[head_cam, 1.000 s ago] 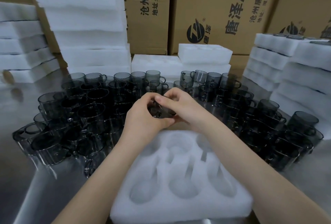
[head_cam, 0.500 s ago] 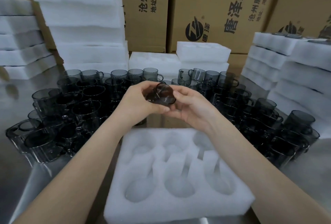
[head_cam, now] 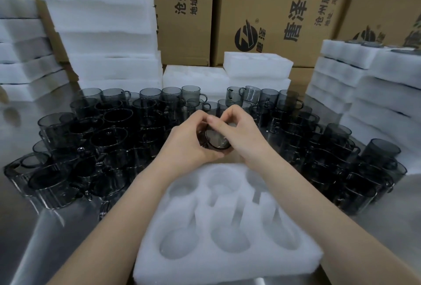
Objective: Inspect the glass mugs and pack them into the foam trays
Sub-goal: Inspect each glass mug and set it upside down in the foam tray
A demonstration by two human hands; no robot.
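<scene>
A smoky grey glass mug (head_cam: 216, 140) lies on its side in the air between both hands, one round end facing me. My left hand (head_cam: 189, 139) cups it from the left and below. My right hand (head_cam: 239, 132) grips it from the right, fingers curled over the top. Right below them lies a white foam tray (head_cam: 227, 259) with several hollow mug pockets, nothing in them. Many more grey glass mugs stand on the steel table to the left (head_cam: 102, 139) and to the right (head_cam: 337, 148).
Stacks of white foam trays rise at the back left (head_cam: 100, 34), far left (head_cam: 20, 57), back middle (head_cam: 257, 63) and right (head_cam: 369, 84). Brown printed cardboard boxes (head_cam: 273, 6) form a wall behind. The steel table (head_cam: 34, 239) shows at the front left.
The mug has been turned between my hands, so a round end now faces me. My right fingers have curled further over its top. Both hands stay above the tray's far edge.
</scene>
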